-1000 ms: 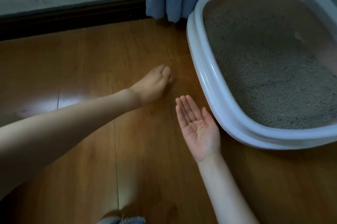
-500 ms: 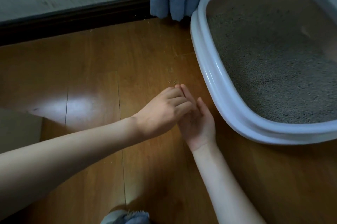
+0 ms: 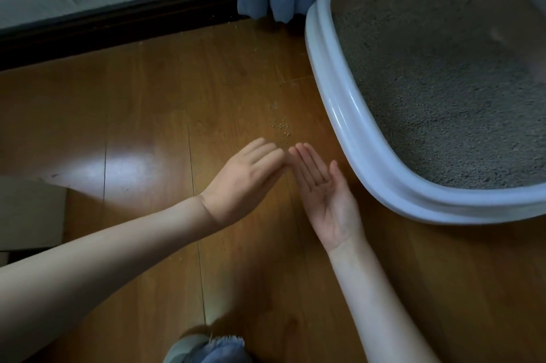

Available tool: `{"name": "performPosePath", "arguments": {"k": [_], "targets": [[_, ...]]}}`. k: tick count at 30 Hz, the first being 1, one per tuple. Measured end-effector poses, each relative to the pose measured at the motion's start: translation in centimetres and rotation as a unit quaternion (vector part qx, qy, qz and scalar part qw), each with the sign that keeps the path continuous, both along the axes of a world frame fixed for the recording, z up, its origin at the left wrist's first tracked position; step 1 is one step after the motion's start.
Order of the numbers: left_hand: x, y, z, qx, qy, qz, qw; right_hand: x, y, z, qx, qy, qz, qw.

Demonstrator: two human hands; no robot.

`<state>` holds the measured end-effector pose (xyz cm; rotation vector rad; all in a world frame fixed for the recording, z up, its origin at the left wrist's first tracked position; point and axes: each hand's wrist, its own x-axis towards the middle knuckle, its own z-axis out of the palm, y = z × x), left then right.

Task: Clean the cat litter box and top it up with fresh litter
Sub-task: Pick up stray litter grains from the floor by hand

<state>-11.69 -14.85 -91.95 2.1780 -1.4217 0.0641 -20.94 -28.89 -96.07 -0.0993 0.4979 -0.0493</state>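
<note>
The wooden floor [image 3: 147,102] carries the litter box [image 3: 339,114] at the right, filled with grey litter [image 3: 443,96]; a few spilled grains [image 3: 280,126] lie just beside its rim; more crumbs [image 3: 236,27] sit near the dark skirting board [image 3: 118,22].

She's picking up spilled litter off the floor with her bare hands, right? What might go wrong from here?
1. The right hand lies open and nearly flat, so the few grains in its palm might roll off on the way to the litter box.
2. The small cluster of grains beyond the left hand is tiny and scattered; brushing it could spread it over the floor.
</note>
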Motion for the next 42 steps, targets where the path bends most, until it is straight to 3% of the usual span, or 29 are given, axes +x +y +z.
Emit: {"name": "performPosePath", "arguments": {"k": [3,6,14,21,27,37,42], "targets": [[0.8,-0.3,-0.2,-0.023,0.065,0.053,0.996,-0.7,-0.4,0.2,0.011,0.005,-0.036,0.999],[1.9,0.0,-1.5,0.016,0.111,0.086,0.990,-1.4,-0.9,0.4,0.008,0.014,-0.043,0.999],[3.3,1.4,-3.8,0.096,0.128,0.073,0.984,-2.7,-2.6,-1.2,-0.061,-0.010,0.034,0.998],[3.2,0.5,-4.0,0.117,0.094,0.015,0.989,-1.7,-3.1,-1.3,-0.070,0.032,0.042,0.996],[2.9,-0.9,-3.8,0.121,0.063,-0.048,0.989,-1.9,-3.3,-1.6,-0.092,-0.008,0.061,0.994],[2.1,-1.9,-4.5,0.111,0.049,-0.109,0.987,-1.7,-2.9,-2.2,-0.036,-0.053,0.034,0.997],[1.7,-2.6,-4.5,0.082,-0.006,-0.123,0.989,-1.5,-2.5,-1.6,-0.044,-0.050,0.018,0.998]]}}
